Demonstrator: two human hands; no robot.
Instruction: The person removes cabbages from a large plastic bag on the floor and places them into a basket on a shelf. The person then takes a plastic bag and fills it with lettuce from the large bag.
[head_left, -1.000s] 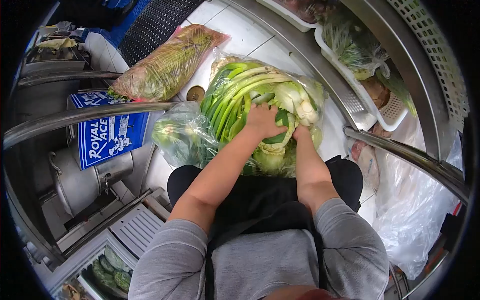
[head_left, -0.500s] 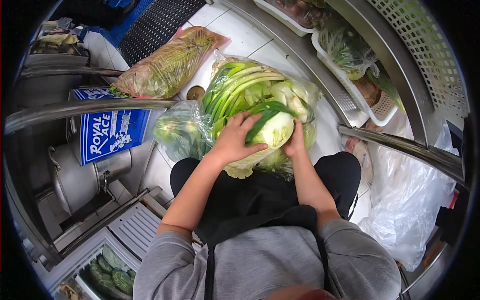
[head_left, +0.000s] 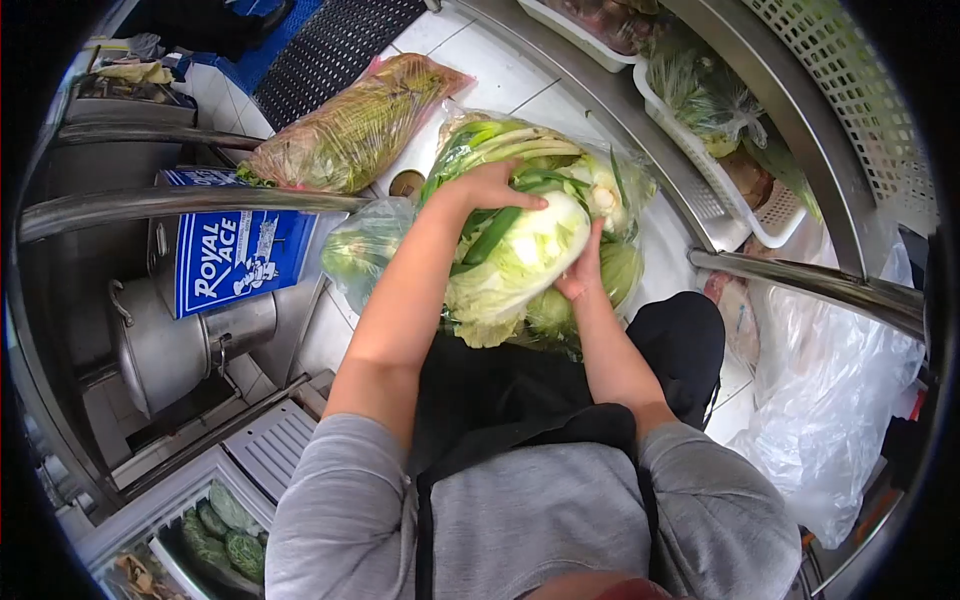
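A pale head of Chinese cabbage (head_left: 535, 245) lies tilted on top of a clear plastic bag of vegetables (head_left: 625, 275) on the floor. My left hand (head_left: 492, 187) is spread over the upper left of the cabbage, by the green onions (head_left: 500, 140), thumb apart from the other fingers. Against the cabbage's right side rests my right hand (head_left: 582, 268), with the fingers pointing up and partly hidden behind it. Long green leaves run along the cabbage's left side. White-stemmed vegetables (head_left: 605, 195) show beside it inside the bag.
Left of the bag are a smaller bag of greens (head_left: 355, 248) and a blue ROYAL ACE box (head_left: 240, 255). A pink-tinted vegetable bag (head_left: 360, 125) lies behind. White baskets (head_left: 710, 190), a metal rail (head_left: 810, 290) and clear plastic (head_left: 815, 400) are on the right.
The cabbage has come up out of the bag's contents between my hands, then turned and shifted slightly. My left hand has moved up and right over its top.
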